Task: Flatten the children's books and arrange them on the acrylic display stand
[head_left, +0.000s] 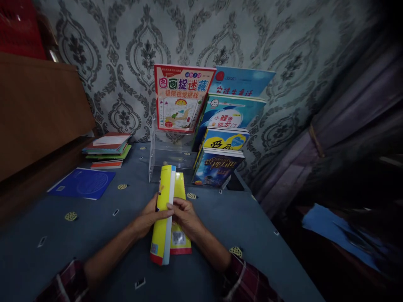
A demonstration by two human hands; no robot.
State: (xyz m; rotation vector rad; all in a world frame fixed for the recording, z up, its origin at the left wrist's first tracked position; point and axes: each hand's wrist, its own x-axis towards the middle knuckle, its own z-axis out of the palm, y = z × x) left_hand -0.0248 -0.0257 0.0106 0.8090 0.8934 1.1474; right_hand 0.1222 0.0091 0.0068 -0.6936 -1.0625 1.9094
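A yellow paperback book (pixel 163 228) with red lower edges stands tilted between my hands above the table. Its pages show as a pale strip along the middle, and a yellow cover with a barcode spreads to the right. Whether this is one opened book or two together, I cannot tell. My left hand (pixel 147 219) wraps the left side, thumb across the front. My right hand (pixel 186 219) pinches near the page edge, its fingertips partly hidden. Just beyond the book is a clear acrylic book rack (pixel 151 155), stepped in tiers.
Upright books fill the rack's right side, among them a dark blue book (pixel 215 170); a red-bordered picture book (pixel 184 98) stands top left. A blue book (pixel 85 183) lies flat near a book stack (pixel 107 149). A brown cabinet (pixel 40 109) borders the left, a curtain (pixel 289 147) the right.
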